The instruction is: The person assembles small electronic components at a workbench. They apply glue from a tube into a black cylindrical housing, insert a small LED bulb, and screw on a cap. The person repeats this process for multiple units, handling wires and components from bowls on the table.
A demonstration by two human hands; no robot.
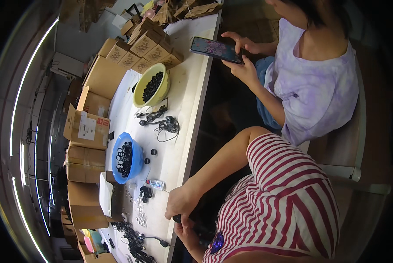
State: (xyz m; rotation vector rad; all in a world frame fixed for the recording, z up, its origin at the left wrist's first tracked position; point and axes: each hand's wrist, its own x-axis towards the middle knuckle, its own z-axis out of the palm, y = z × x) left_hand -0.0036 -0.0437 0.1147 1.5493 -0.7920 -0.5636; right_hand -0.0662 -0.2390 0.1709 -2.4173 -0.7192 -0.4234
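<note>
At the table's near edge, my right hand (182,201) is closed around a small dark, rounded piece (176,218); its kind is too hidden to name. Just below it in the picture, my left hand (188,234) is curled closed with its fingertips against the same piece. Close to my hands lie a cluster of black parts (146,193), scattered clear rings (141,215) and a small white-and-blue packet (155,184). A blue bowl (139,158) of black ring-shaped parts stands further up the table, with two small black caps (154,152) beside it.
A yellow bowl (165,83) of black parts and coiled black cables (168,125) sit higher up. More black cables (137,245) lie below. Cardboard boxes (87,163) line the far side, small printed boxes (146,44) stacked above. A co-worker (319,87) sits beside me holding a phone (214,49).
</note>
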